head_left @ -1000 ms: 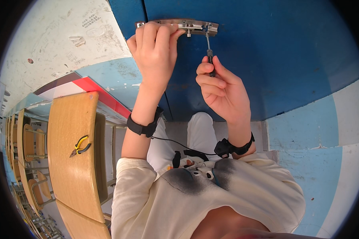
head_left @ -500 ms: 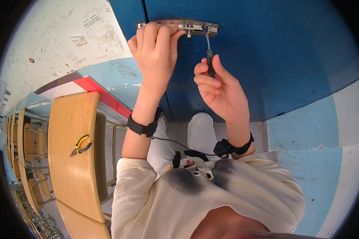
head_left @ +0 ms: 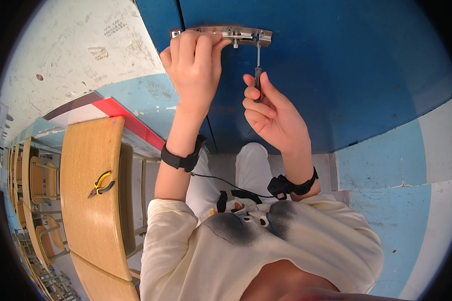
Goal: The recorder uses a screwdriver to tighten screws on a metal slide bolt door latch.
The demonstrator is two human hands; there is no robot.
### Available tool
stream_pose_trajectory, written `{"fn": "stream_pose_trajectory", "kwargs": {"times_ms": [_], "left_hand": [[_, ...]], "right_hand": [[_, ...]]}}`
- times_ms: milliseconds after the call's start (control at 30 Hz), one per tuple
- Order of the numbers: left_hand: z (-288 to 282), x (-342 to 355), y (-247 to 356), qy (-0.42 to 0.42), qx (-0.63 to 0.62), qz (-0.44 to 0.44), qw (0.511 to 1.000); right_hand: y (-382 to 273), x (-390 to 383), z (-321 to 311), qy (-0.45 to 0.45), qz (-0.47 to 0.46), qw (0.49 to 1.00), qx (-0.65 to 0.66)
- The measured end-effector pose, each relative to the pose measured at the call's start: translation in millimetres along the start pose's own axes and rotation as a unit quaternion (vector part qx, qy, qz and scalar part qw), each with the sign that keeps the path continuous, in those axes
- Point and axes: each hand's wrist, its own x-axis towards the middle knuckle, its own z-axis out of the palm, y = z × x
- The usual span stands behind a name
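A silver metal door bolt [head_left: 263,37] lies across the upper part of a blue door [head_left: 336,65], its small knob pointing down. My left hand [head_left: 195,65] is closed over the bolt's left part, fingers curled on it and covering that stretch. In my right hand [head_left: 278,113] is a screwdriver [head_left: 258,75] with a dark handle, pinched between thumb and fingers. Its shaft points up, and the tip meets the bolt near its right end; the exact contact is too small to make out.
On the left stands a wooden desk [head_left: 93,150] carrying yellow-and-black pliers [head_left: 101,184]. Several chairs and desks sit beyond it. A small metal catch plate [head_left: 175,33] is left of the door seam. A cable [head_left: 226,185] links my two black wristbands.
My right hand has shifted slightly left, and the screwdriver handle has moved a little down and left, so the tool stands more upright. My left hand keeps its hold.
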Motion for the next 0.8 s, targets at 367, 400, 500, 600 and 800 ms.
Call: {"fn": "stream_pose_trajectory", "kwargs": {"times_ms": [367,400,500,600,800], "left_hand": [[7,-3,-1,0.034,0.012,0.014,0.999],[6,-2,-1,0.03,0.008,0.015,0.999],[5,-1,0,0.025,-0.003,0.012,1.0],[4,0,0,0.023,-0.004,0.013,1.0],[3,0,0,0.021,-0.005,0.014,1.0]], "right_hand": [[1,-3,-2,0.099,-0.125,0.96,-0.232],[1,-2,-3,0.082,-0.117,0.967,-0.209],[1,2,-9,0.025,-0.079,0.991,-0.108],[1,3,-6,-0.055,-0.019,0.996,0.068],[-4,3,0,-0.13,0.032,0.981,0.14]]}}
